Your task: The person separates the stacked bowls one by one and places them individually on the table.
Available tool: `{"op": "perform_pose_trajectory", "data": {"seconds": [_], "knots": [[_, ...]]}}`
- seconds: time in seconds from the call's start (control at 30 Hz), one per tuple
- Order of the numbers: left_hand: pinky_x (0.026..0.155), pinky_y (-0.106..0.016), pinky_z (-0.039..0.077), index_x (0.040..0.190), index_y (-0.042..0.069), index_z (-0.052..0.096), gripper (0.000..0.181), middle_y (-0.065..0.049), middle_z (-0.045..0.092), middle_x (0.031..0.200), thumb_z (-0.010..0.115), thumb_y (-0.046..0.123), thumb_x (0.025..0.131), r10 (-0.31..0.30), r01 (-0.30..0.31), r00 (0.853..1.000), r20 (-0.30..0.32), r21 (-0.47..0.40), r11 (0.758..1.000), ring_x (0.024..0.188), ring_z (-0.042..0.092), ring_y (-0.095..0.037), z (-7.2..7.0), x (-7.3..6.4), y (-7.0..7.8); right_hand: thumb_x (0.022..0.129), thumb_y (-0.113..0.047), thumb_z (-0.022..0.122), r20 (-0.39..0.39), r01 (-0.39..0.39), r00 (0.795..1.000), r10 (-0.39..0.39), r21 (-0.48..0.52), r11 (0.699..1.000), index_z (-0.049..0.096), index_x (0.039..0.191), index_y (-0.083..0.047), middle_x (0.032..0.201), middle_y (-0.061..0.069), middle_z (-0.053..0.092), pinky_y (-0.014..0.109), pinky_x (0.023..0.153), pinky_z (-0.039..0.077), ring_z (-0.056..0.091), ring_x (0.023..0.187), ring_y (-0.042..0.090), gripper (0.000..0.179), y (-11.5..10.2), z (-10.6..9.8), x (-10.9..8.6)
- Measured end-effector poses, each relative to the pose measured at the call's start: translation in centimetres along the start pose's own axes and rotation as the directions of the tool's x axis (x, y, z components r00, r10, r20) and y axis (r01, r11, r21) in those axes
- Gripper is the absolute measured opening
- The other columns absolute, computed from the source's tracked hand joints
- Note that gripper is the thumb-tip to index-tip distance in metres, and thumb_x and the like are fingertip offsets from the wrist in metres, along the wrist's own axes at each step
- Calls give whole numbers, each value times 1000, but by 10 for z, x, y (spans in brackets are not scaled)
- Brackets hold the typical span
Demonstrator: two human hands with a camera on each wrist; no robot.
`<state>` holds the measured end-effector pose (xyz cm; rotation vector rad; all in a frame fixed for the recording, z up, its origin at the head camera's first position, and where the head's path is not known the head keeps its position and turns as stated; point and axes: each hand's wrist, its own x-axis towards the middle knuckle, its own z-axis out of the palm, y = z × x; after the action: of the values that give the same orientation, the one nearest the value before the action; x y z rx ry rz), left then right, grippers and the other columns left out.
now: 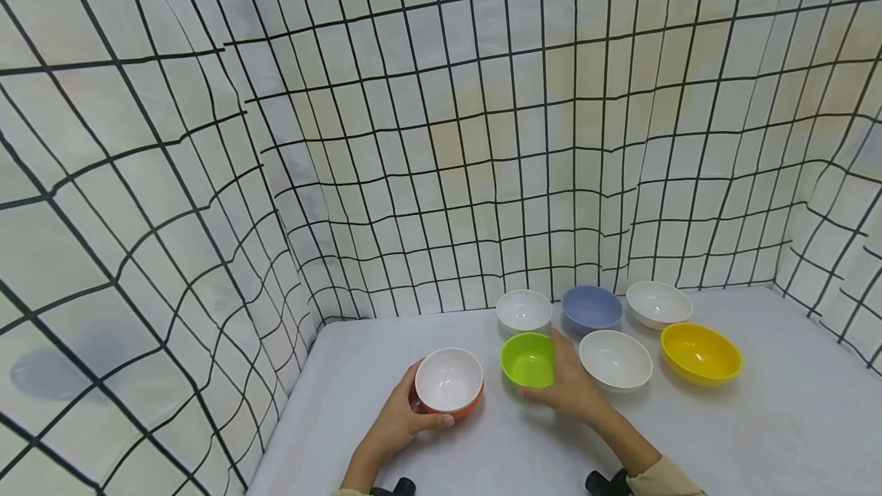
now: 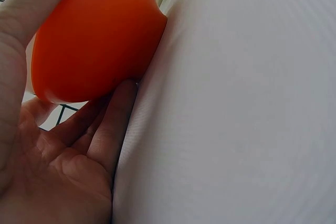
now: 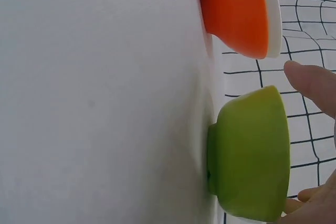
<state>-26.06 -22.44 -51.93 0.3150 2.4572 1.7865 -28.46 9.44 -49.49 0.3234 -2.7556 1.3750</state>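
My left hand (image 1: pixel 403 412) holds an orange bowl (image 2: pixel 100 35) on the white table, with the thumb on its near side and the fingers round its left side. A white bowl (image 1: pixel 449 380) sits nested in the orange one, its rim standing above it. To the right is a green bowl (image 1: pixel 527 360), upright on the table. My right hand (image 1: pixel 568 377) spreads around the green bowl's right side. In the right wrist view, the thumb (image 3: pixel 310 85) is apart from the green rim, while the other fingertips lie close by the rim's opposite side.
Behind the green bowl stand a white bowl (image 1: pixel 524 311), a blue bowl (image 1: pixel 591 308) and another white bowl (image 1: pixel 658 305). Right of my right hand are a third white bowl (image 1: pixel 615 360) and a yellow bowl (image 1: pixel 701 354). Black-gridded white curtains (image 1: pixel 441 136) enclose the table's back and sides.
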Motion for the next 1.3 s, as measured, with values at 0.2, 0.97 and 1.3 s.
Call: {"op": "perform_pose_trajectory", "data": {"seconds": [0.2, 0.97, 1.3], "knots": [[124, -58, 31, 157, 22, 34, 107, -5, 49, 155, 96, 22, 70, -4, 4, 1000, 1, -2, 1000, 145, 46, -31, 0, 0, 0, 71, -36, 93, 21, 51, 999, -51, -32, 998, 21, 161, -5, 163, 24, 28, 67, 118, 36, 36, 147, 44, 119, -13, -1, -4], [116, -43, 43, 156, 24, 36, 102, -2, 49, 154, 95, 26, 72, 6, -6, 1000, 13, 25, 1000, 143, 47, -26, -1, 0, 1, 77, -44, 88, 410, 363, 861, -299, -84, 928, 45, 151, -9, 143, 5, 54, 50, 113, 50, 54, 132, 24, 93, -59, 29, 35], [121, -48, 36, 157, 24, 34, 104, -1, 47, 156, 95, 24, 72, 11, -11, 1000, 15, 9, 1000, 145, 44, -26, -2, 0, -2, 68, -48, 93, 475, 352, 840, -262, -109, 930, 42, 154, -12, 141, 5, 52, 46, 108, 54, 52, 126, 20, 106, -60, 41, 50]]}}
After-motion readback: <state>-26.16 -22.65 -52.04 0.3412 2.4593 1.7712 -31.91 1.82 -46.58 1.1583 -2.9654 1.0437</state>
